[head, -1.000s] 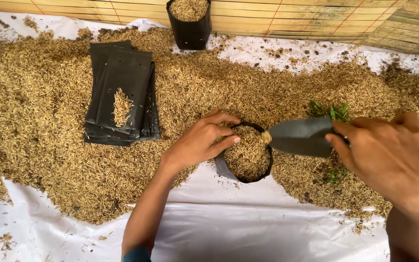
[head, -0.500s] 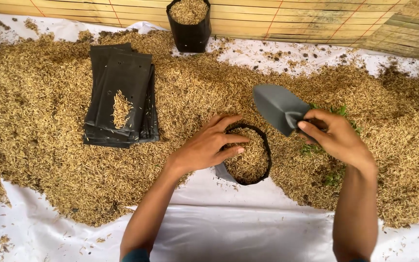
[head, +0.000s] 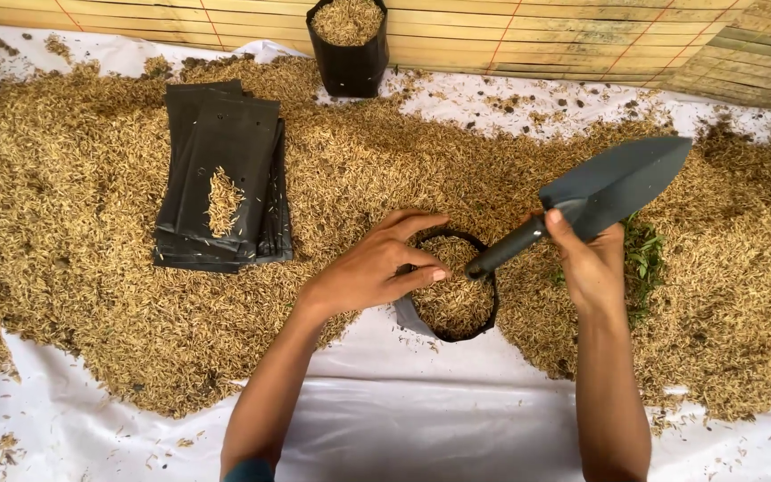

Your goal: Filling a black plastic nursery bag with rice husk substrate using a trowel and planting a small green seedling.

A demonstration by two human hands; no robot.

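Your left hand (head: 377, 268) curled on the rim of the husk-filled black grow bag (head: 453, 287) near the white sheet's (head: 421, 419) front edge, your right hand (head: 592, 263) gripping the trowel (head: 598, 198) blade-up above the husks, flat bags (head: 223, 178) stacked left.

Golden-tan rice husks (head: 64, 268) cover a white plastic sheet (head: 430, 419). The grow bag (head: 451, 286), the stack of flat bags (head: 220, 178) and the filled bag (head: 347, 45) are black; the trowel (head: 600, 192) is dark grey.
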